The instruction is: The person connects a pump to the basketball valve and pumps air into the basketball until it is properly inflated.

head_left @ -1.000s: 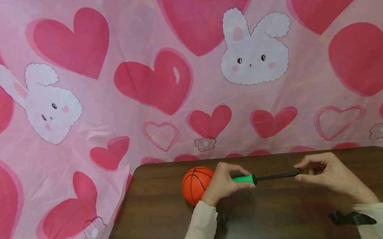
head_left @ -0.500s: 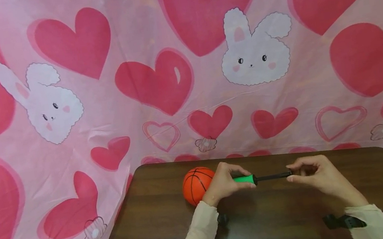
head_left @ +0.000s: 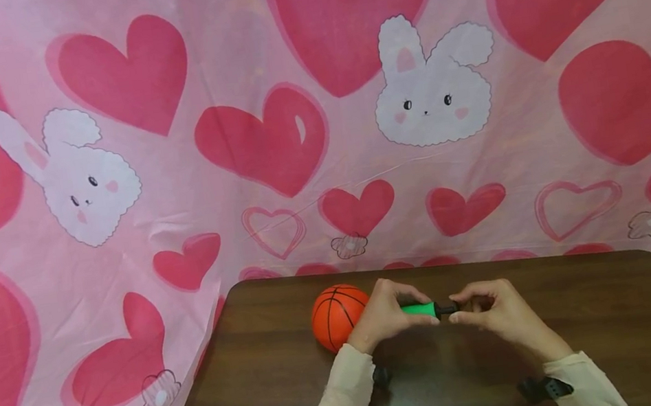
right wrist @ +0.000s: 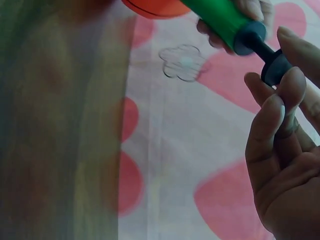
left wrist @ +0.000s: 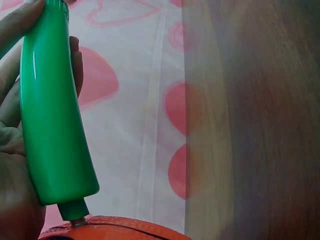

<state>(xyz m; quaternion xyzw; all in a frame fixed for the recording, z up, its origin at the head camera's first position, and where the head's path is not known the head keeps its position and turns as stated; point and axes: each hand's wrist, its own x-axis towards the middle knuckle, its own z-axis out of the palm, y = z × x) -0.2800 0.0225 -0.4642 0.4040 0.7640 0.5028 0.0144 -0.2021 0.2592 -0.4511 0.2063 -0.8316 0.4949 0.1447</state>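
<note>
My left hand (head_left: pixel 383 314) grips the green barrel of a hand pump (left wrist: pixel 57 110), its thumb and fingers along the sides. At the barrel's lower end in the left wrist view, a narrow nozzle meets the surface of a small orange basketball (head_left: pixel 334 319). My right hand (head_left: pixel 500 312) pinches the round black plunger handle (right wrist: pixel 275 69) between thumb and fingertips. Only a short length of the black rod shows between handle and barrel. The left hand and forearm cover part of the ball in the head view.
Everything is over a dark brown wooden table (head_left: pixel 250 380) with rounded back corners. Behind it hangs a pink cloth (head_left: pixel 359 177) printed with hearts and rabbits. A black strap (head_left: pixel 545 388) sits at the right wrist.
My right hand has moved left toward the left hand, sliding the plunger rod most of the way into the barrel. My left hand and the ball have stayed nearly in place.
</note>
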